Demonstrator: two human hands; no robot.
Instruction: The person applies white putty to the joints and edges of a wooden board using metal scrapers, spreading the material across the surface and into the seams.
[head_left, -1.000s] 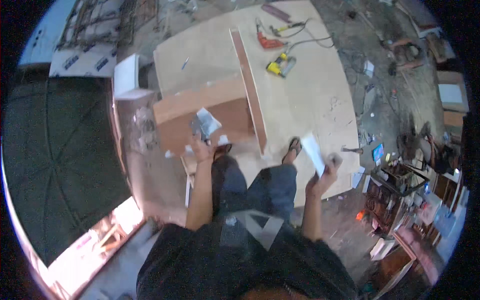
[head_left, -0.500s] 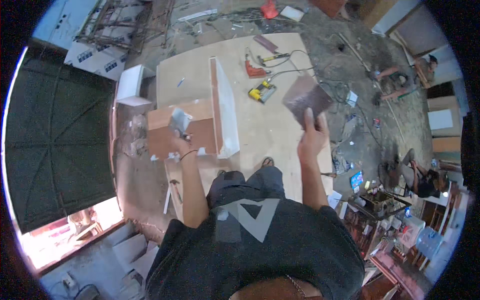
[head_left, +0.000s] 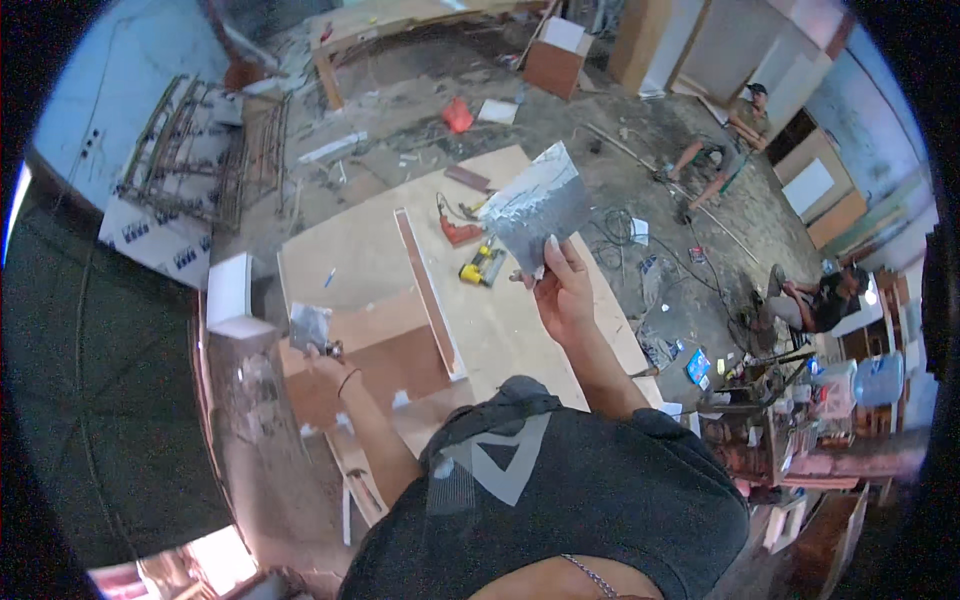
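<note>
Floor [head_left: 395, 145], grey and strewn with scraps, bore a pale board [head_left: 365, 240]. On the board's left part lay a panel [head_left: 390, 360], brown toward the near side and paler beyond; along its right edge ran a narrow, white-bordered strip [head_left: 428, 295], whose fixing, if any, could not be told. The sheet [head_left: 545, 210], silvery and four-sided, was held up tilted over the board by the right hand [head_left: 565, 295]: the grip was a narrow pinch, thumb flat on the silvery face, the other fingers largely hidden. Whether the whitish band along the sheet's far side was a coating or glare was unclear. Between sheet and strip, the yellow tool [head_left: 483, 265] and the red drill [head_left: 458, 231] lay on the board. The plate [head_left: 310, 325], smaller and grey, was gripped by the left hand [head_left: 332, 372] over the panel's left end, its finger placement too blurred to detail. White patches [head_left: 400, 398] marked the panel's near edge; a blue pen [head_left: 330, 277] lay beyond the panel. Judged from these positions, the step in hand was handling sheet and plate together, neither seeming to rest on the panel; the next move called for a steady pinch, a controlled wrist angle and clearance between plate and strip.
</note>
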